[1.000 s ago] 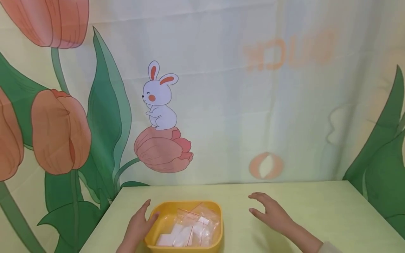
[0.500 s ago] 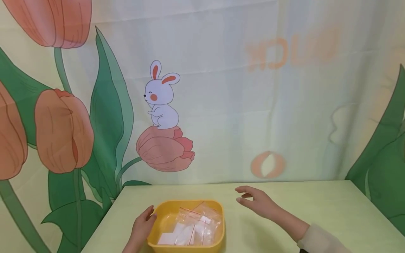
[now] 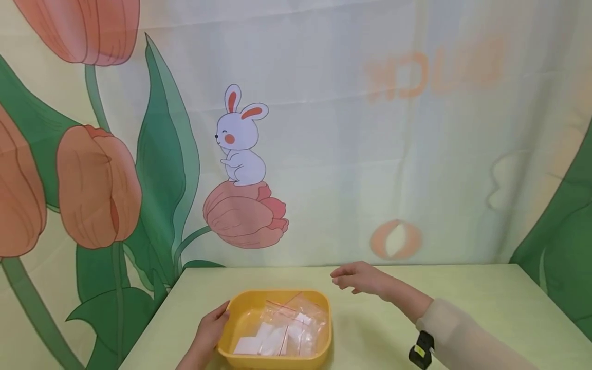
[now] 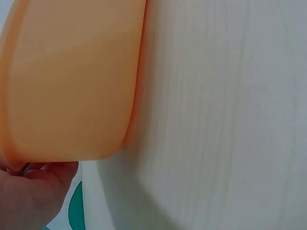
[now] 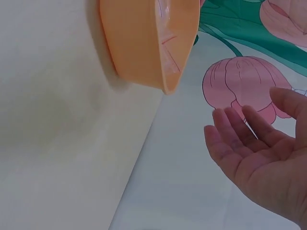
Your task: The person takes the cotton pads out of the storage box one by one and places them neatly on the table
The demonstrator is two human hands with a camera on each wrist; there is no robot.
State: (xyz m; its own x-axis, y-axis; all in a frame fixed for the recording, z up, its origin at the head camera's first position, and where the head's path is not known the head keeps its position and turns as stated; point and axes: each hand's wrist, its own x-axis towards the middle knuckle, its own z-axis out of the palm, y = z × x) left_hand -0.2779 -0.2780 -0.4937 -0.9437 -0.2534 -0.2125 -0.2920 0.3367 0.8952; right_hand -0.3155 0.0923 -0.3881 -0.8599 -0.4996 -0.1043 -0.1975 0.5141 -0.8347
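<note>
A yellow plastic tub (image 3: 277,363) stands on the table, holding several clear zip bags (image 3: 311,336) with red seal lines and white pieces. My left hand (image 3: 208,329) grips the tub's left side at the rim. The left wrist view shows its bent fingers (image 4: 57,172) against the end of the tub wall (image 4: 72,86). Raised over the table, beyond the tub's back right corner, is my right hand (image 3: 358,277). It holds nothing, and its fingers are spread and loosely bent in the right wrist view, apart from the tub (image 5: 136,43).
The pale green tabletop (image 3: 462,308) extends to a cloth backdrop (image 3: 333,154) printed with tulips and a white rabbit (image 3: 242,149). A small black device (image 3: 422,350) sits by the right sleeve (image 3: 462,329).
My right hand has moved left and toward the back, bringing its sleeve into view. The left hand has closed in on the tub's left rim. Bags and tub keep their arrangement.
</note>
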